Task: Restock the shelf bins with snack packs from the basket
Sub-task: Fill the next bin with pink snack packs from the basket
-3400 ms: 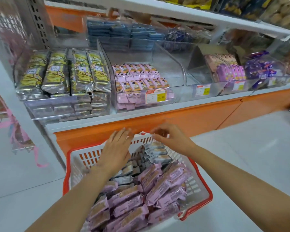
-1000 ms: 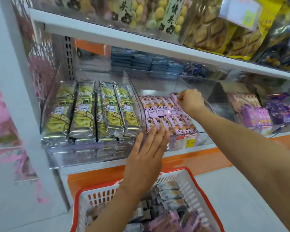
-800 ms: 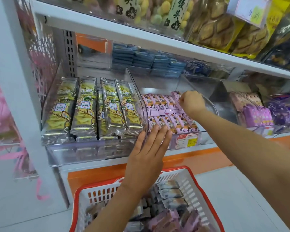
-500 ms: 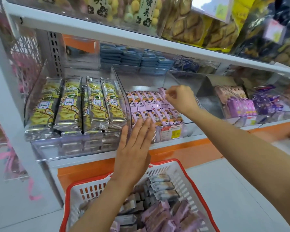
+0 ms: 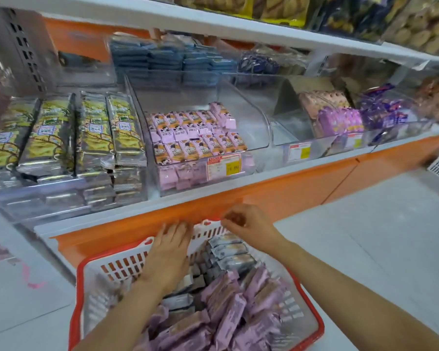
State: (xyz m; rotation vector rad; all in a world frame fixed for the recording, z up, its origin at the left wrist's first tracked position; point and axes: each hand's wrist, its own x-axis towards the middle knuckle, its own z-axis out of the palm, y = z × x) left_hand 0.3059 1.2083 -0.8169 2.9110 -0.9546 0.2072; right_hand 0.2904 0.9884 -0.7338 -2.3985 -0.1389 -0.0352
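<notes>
**Both hands over the basket, below the pink bin**

My left hand [image 5: 167, 257] lies flat, palm down, fingers straight and close together, over the far end of the basket [image 5: 79, 272]. Its fingertips reach the far rim, and it holds nothing. My right hand [image 5: 249, 224] is just beside it to the right, above the same rim, with the fingers curled in towards the thumb. It is blurred, so I cannot tell whether they pinch anything.

The basket is white with a red rim and sits low in front of the orange shelf base [image 5: 276, 196]. The purple snack packs [image 5: 238, 307] are heaped on its near side. The silver snack packs [image 5: 230, 252] lie at the far side, beneath my hands.

On the shelf above, the clear bin [image 5: 256, 122] holds rows of pink packs [image 5: 188, 133] in its left and front part, with a price tag [image 5: 223, 164] on its front wall. To its left are long yellow-and-silver packs [image 5: 61, 133], and further right are lilac packs [image 5: 340, 120] in another bin. Blue packs [image 5: 162, 57] are stacked at the back of the shelf.
</notes>
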